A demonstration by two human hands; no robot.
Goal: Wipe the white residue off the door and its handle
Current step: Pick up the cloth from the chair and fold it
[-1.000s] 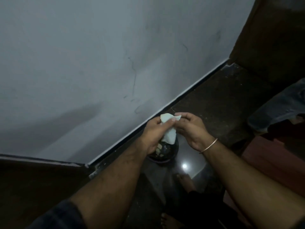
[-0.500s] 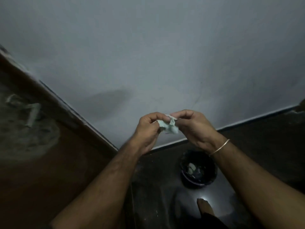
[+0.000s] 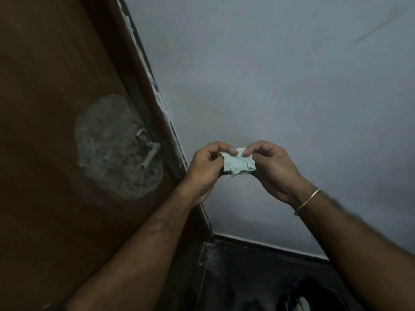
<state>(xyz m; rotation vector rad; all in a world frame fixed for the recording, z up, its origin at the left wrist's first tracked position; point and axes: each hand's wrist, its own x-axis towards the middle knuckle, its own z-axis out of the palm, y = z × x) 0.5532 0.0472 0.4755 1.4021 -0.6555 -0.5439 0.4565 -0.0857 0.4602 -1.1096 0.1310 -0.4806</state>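
**Residue still on the door; wipe being readied**

Judging by how things lie, the wiping has not yet made a dent. A broad round patch of white residue (image 3: 116, 147) sits on the brown door (image 3: 45, 86) at the left of the frame, smeared and streaky, and the handle (image 3: 149, 154) inside that patch is coated pale as well. More white flecks run along the door's edge towards the upper middle of the frame.

Both hands are at the centre of the frame, in front of the grey wall (image 3: 280, 75), apart from the door. The left hand (image 3: 205, 170) and the right hand (image 3: 272, 170) each pinch an end of a small crumpled pale tissue (image 3: 239, 163), with the fingers (image 3: 252, 150) curled over its top edge. It looks as if the tissue is being opened out or refolded for use. The right wrist wears a thin bangle (image 3: 307, 202).

What is left, then, is nearly all of it: the round patch, the handle, and the streaks on the edge.

At the lower right of the frame a dark round bin (image 3: 314, 299) stands on the dark floor (image 3: 235, 277). Something pale lies inside, probably used paper, though it is too dim to say for sure.
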